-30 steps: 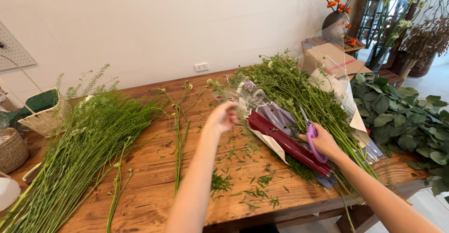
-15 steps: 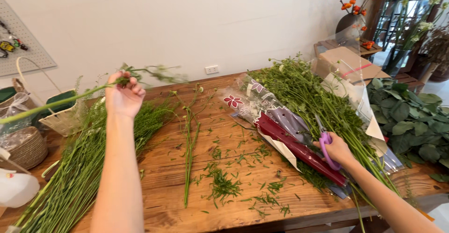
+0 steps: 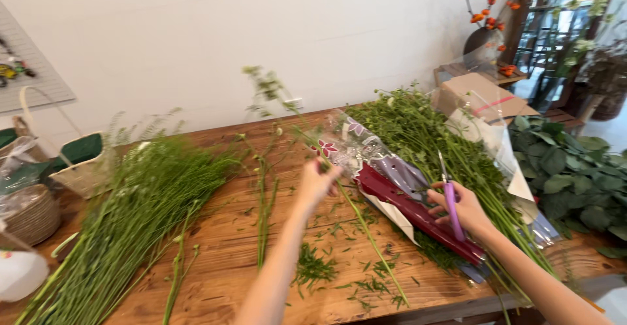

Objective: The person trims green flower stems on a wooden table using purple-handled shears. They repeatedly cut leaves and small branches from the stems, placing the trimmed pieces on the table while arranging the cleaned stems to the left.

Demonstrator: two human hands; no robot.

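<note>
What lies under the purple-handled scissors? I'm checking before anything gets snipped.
Under the purple-handled scissors in the right hand lie a dark red paper wrap and clear printed cellophane; what is beneath those is covered.

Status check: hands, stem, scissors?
Left hand grips a long green stem, tilted over the wooden table. Right hand holds purple-handled scissors, blades closed. Cuttings scattered below.
</note>
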